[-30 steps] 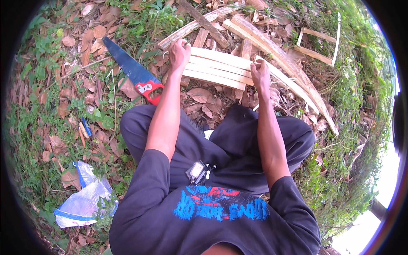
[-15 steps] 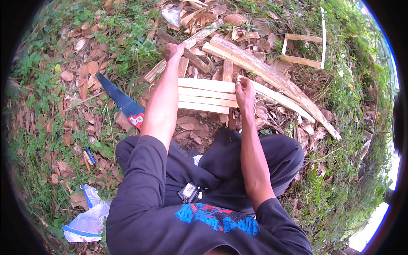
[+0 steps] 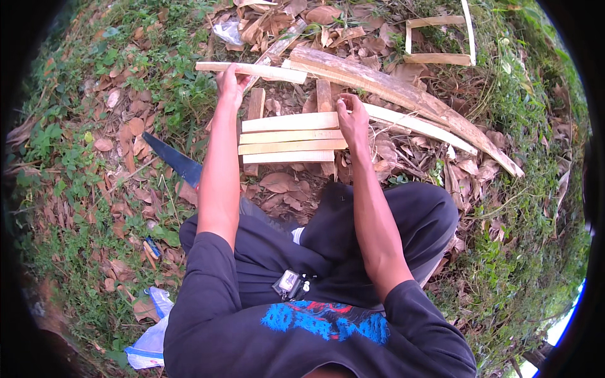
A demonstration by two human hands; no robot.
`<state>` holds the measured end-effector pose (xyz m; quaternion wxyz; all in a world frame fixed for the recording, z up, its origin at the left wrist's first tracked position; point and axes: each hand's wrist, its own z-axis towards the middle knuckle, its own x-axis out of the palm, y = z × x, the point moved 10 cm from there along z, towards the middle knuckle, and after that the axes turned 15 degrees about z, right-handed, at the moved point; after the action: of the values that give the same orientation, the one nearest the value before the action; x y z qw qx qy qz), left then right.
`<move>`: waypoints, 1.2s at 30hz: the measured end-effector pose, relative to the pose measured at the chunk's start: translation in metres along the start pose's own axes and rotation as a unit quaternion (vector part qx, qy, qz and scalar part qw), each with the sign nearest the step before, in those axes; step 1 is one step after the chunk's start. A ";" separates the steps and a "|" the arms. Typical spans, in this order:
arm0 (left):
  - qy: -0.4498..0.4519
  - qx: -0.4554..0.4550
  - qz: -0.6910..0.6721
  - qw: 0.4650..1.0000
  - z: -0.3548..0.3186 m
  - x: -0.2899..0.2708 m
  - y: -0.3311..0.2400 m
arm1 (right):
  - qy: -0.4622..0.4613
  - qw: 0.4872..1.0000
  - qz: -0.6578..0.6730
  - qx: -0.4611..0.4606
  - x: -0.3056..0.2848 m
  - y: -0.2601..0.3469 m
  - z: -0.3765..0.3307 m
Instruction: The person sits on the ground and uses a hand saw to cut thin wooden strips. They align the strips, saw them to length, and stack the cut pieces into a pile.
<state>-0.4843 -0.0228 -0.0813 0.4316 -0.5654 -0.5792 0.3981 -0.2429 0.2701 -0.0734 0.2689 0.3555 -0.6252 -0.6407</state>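
My left hand (image 3: 230, 88) grips a pale wooden strip (image 3: 271, 72), held roughly level beyond the slats. Several pale slats (image 3: 290, 135) lie side by side across two upright wooden pieces (image 3: 324, 94), whose far ends stick out past them. Beside the right end of the farthest slat is my right hand (image 3: 354, 123). Its fingers are loosely curled and slightly apart, with nothing visible in them. A hand saw (image 3: 171, 157) lies left of my left forearm, which hides its handle.
Long rough boards (image 3: 403, 94) slant across the ground at the far right. Beyond them stands a small wooden frame (image 3: 438, 58). A plastic bag (image 3: 148, 343) lies at lower left, with a small blue tool (image 3: 152, 247) above it. Dry leaves and grass surround everything.
My left hand has picked up a strip and raised it over the far side. A dark wooden piece there no longer shows. My right hand stays by the slat ends. The view has shifted.
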 end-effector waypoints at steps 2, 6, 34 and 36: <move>0.036 -0.016 -0.059 0.998 -0.016 0.006 0.017 | 0.028 1.000 0.008 -0.008 0.011 0.009 0.003; 0.062 -0.013 -0.088 0.994 -0.041 0.031 0.032 | 0.052 0.997 0.009 -0.053 0.024 0.024 0.009; -0.102 0.042 0.499 0.859 -0.053 -0.090 0.056 | 0.128 0.979 -0.161 0.013 0.015 -0.027 0.035; -0.095 0.043 0.494 0.863 -0.053 -0.090 0.058 | 0.130 0.978 -0.162 0.017 0.014 -0.028 0.033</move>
<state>-0.4165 -0.1117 -0.1245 0.1451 -0.7177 -0.2447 0.6356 -0.2751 0.2815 -0.1035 0.2347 0.5369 -0.5295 -0.6135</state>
